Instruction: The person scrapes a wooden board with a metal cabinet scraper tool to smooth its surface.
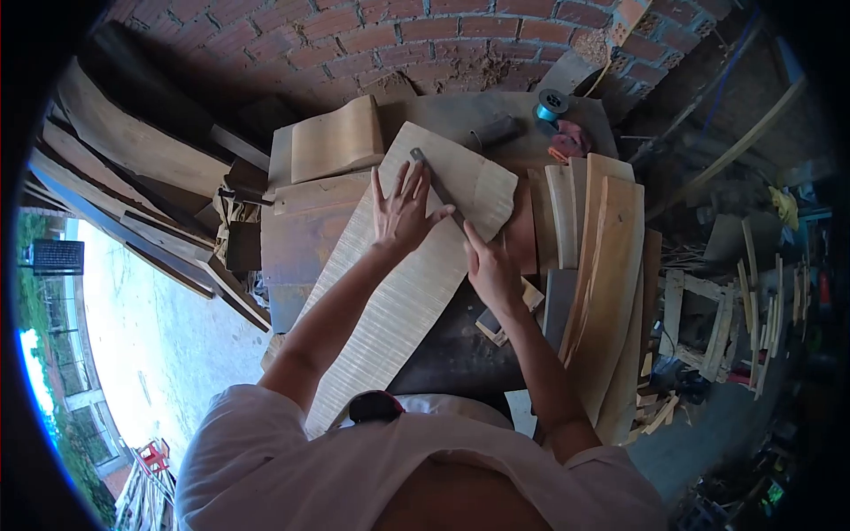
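Note:
A long pale board (390, 292) with ripple-like marks lies slantwise across the workbench, its wide end away from me. On its upper part lies a narrow dark metal tool (434, 181), which looks like a file or rasp. My left hand (405, 212) is spread flat over the board, fingertips beside the tool's far end and thumb stretched toward its middle. At the tool's near end my right hand (490, 265) is closed round its handle, index finger stretched along it. The handle itself is mostly hidden by the hand.
Curved planks (606, 265) stand stacked at the bench's right. A curved wooden block (336, 139) sits at the back left, a spool of blue line (551, 104) and a red cloth (571, 139) at the back right. Behind is a brick wall (398, 35).

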Demonstrator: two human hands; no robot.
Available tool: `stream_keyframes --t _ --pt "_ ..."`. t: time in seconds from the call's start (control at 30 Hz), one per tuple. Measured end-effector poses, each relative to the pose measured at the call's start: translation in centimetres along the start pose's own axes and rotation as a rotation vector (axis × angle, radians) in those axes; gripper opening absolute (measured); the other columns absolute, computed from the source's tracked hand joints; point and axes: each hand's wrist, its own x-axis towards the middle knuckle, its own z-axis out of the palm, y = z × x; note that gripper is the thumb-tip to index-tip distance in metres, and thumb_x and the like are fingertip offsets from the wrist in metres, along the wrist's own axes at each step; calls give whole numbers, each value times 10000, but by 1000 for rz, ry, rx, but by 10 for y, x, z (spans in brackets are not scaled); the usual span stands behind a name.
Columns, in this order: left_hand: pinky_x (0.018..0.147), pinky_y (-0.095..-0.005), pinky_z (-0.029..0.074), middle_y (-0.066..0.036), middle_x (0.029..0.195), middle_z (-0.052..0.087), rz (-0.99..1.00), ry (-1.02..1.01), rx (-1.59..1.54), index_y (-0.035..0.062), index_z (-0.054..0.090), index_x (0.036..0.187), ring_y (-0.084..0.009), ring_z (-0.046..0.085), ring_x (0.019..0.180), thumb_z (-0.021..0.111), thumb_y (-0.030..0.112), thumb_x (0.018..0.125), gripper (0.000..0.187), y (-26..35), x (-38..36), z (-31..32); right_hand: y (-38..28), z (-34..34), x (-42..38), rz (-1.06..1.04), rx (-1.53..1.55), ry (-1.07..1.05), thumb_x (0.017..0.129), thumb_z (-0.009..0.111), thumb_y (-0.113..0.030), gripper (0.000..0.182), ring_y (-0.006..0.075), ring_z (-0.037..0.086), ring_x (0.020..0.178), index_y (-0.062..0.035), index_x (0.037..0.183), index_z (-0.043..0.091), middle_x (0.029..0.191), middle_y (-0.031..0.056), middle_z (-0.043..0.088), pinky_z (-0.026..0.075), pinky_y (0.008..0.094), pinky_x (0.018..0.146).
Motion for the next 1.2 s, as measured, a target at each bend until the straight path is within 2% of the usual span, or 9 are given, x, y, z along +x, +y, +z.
stream_keyframes --t 0.17,0.33,0.43,0.6,0.67,0.87,0.93,1.07,1.2 --pt "1192 -676 -3 -70 1576 422 -33 71 -10 68 452 1492 -257 287 1506 438 713 939 850 -23 62 9 8 10 82 -93 -14 111 1004 575 -285 387 365 704 662 -133 1360 600 693 174 664 566 456 584" --pt "1187 -685 -13 -73 1596 386 -6 10 2 65 432 1508 -273 282 1507 439 719 933 871 -20 17 -1 -11 0 31 -53 -44 2 1003 572 -280 417 378 707 678 -142 1397 565 739 183 675 578 457 603" --pt "1188 -685 2 -82 1603 375 28 4 7 66 427 1512 -264 277 1512 451 723 925 881 -11 -11 0 -10 -1 5 -10 18 -24 993 590 -219 422 383 689 667 -129 1405 569 715 212 658 549 492 624" --pt "1185 -687 23 -87 1601 381 -22 20 -19 62 439 1501 -265 261 1516 445 721 931 871 -27 49 4 -4 8 66 -53 27 43 997 573 -187 396 380 698 684 -127 1388 588 741 216 673 558 484 630" --pt "1184 -689 23 -88 1604 375 -19 13 1 62 438 1502 -265 254 1519 438 728 930 878 -32 68 1 -8 10 80 -77 -60 65 994 561 -214 406 361 706 658 -115 1388 571 736 181 683 572 447 584" --pt "1186 -690 -11 -77 1625 341 6 -31 15 69 377 1542 -258 235 1529 425 743 923 916 -14 6 6 -6 14 29 -96 -116 93 987 575 -206 409 360 700 630 -130 1388 576 707 171 677 564 446 570" --pt "1184 -690 -21 -72 1632 329 -1 -45 8 79 358 1555 -254 228 1533 417 742 928 914 -10 10 12 -6 8 24 -67 -30 92 981 583 -200 418 367 700 634 -137 1395 573 707 174 675 565 451 577" --pt "1180 -694 -8 -60 1628 341 -48 18 -11 88 393 1535 -254 225 1533 426 717 943 864 -22 63 8 -2 14 74 -50 15 101 988 560 -202 403 365 706 655 -126 1384 577 741 182 684 572 455 579" --pt "1182 -687 -20 -66 1626 345 -13 16 -46 82 385 1541 -272 215 1537 416 725 942 879 -21 42 9 -4 12 54 -53 -53 87 982 568 -202 403 369 705 654 -128 1378 581 733 173 675 570 461 578"
